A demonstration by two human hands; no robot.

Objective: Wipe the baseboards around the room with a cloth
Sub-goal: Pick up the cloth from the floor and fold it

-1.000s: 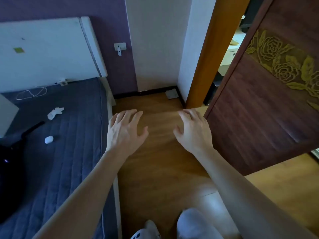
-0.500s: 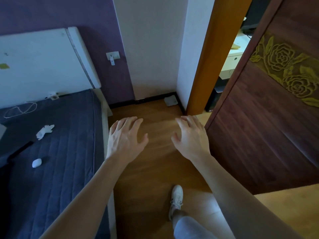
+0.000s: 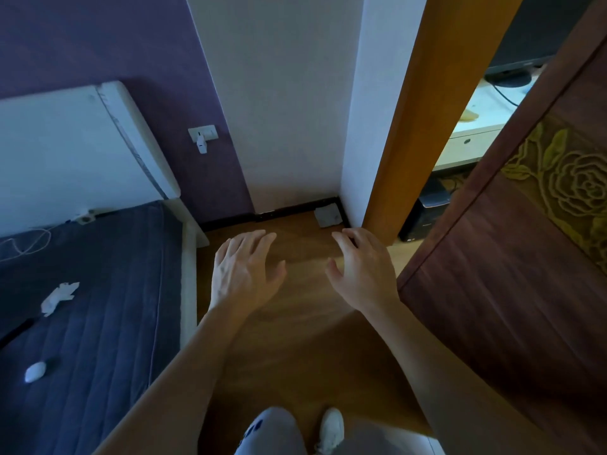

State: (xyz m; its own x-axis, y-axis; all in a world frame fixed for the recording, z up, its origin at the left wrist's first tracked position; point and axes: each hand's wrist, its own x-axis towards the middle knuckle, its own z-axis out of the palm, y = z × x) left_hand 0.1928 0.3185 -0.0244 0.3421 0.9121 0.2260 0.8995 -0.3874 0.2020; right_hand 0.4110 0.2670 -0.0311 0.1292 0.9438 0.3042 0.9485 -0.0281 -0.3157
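Both our hands are empty, fingers loosely spread: left hand [image 3: 244, 274] and right hand [image 3: 363, 274] hover over the wood floor [image 3: 295, 349]. That strip of floor runs between the bed [image 3: 92, 323] edge on the left and the open door [image 3: 509, 307] on the right, up to the dark baseboard [image 3: 295, 206]. The grey cloth [image 3: 326, 215] lies in the far corner, touching it. The dark print on our trouser knee [image 3: 253, 428] is too blurry to read.
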